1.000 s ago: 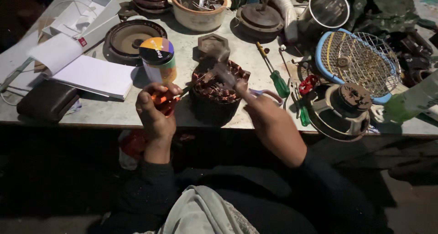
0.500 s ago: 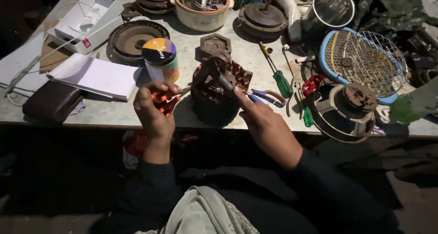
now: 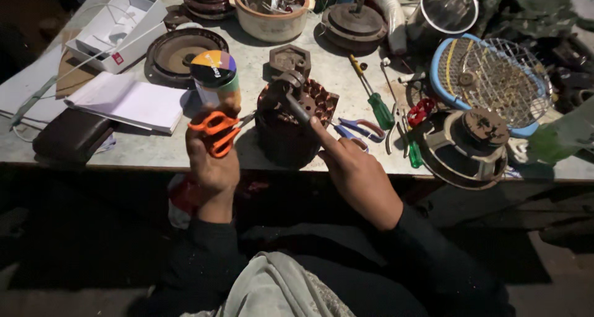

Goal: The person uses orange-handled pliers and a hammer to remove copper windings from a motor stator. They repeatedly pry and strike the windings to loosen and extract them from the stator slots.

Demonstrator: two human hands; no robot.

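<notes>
Both hands sit slightly higher against the workbench (image 3: 371, 162) edge than a moment ago, the grip unchanged. At the bench, the left hand (image 3: 213, 162) clenches orange scissors (image 3: 213, 130), blades pointing toward the motor core (image 3: 291, 122) just right of it. The right hand (image 3: 356, 175) pinches a dark metal tool (image 3: 291, 94) resting on the core's top. Wound with copper, the core looks heavy and rigid, its windings easily nicked; the outer shell seems the safest hold. Blue-handled pliers (image 3: 356, 130) and a green screwdriver (image 3: 374, 100) lie just beyond the right hand.
</notes>
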